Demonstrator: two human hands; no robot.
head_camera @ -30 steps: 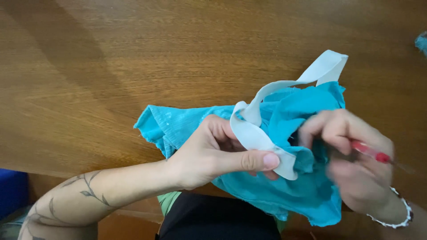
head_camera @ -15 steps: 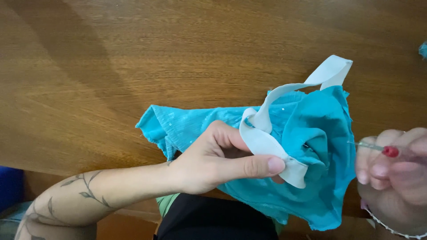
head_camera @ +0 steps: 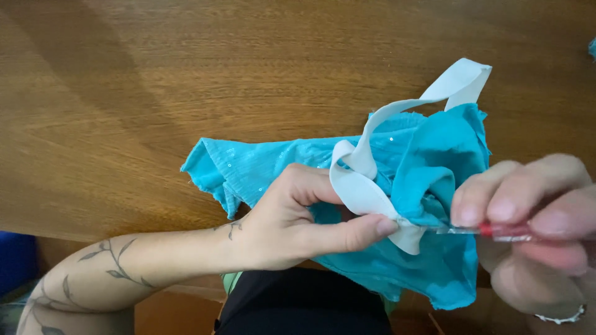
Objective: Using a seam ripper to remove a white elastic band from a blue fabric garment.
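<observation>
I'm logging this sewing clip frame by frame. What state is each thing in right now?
Turquoise fabric: bunched, partly on the wooden table.
White elastic band: looped, pinched against the fabric.
Left hand: gripping fabric and band.
Right hand: pinching a red-handled tool, tip at the band.

The right hand (head_camera: 534,217) sits close to the lens and blurred, its wrist cut off by the picture's right and bottom edges. The tool (head_camera: 490,231) in its grip shows only a clear shaft and red part; its tip is lost among the cloth (head_camera: 434,167) and band (head_camera: 360,189). The left hand (head_camera: 292,217) covers part of the cloth, which hides the worktop's (head_camera: 186,74) near edge there. A blue scrap (head_camera: 592,46) is cut off at the right edge.
</observation>
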